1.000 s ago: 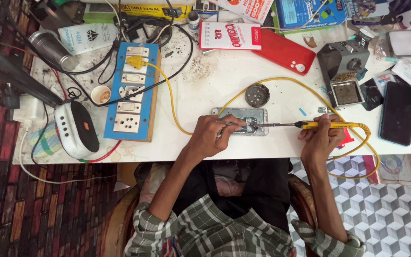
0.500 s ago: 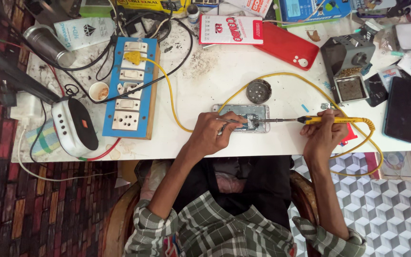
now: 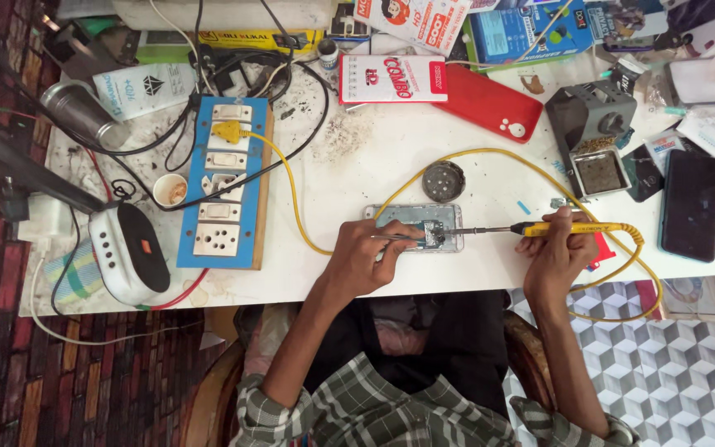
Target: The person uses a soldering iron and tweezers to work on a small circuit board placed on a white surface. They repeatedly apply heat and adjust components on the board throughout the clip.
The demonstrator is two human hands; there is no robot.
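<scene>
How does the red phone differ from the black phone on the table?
The red phone lies at an angle near the table's far side, while the black phone lies almost straight at the right end. The red phone shows its back with camera holes; the black phone shows a plain dark face. Neither hand touches either phone: the right hand holds a yellow soldering iron. Both phones lie flat.

iron: yellow handle, yellow cord
board: blue, white switches, yellow plug
phone: red, at the worktop's far edge
second phone: black, at the right edge
speaker: white with a black face, orange spot
worktop: white, stained
sleeves: green and white plaid
floor: grey and white cube pattern
</scene>
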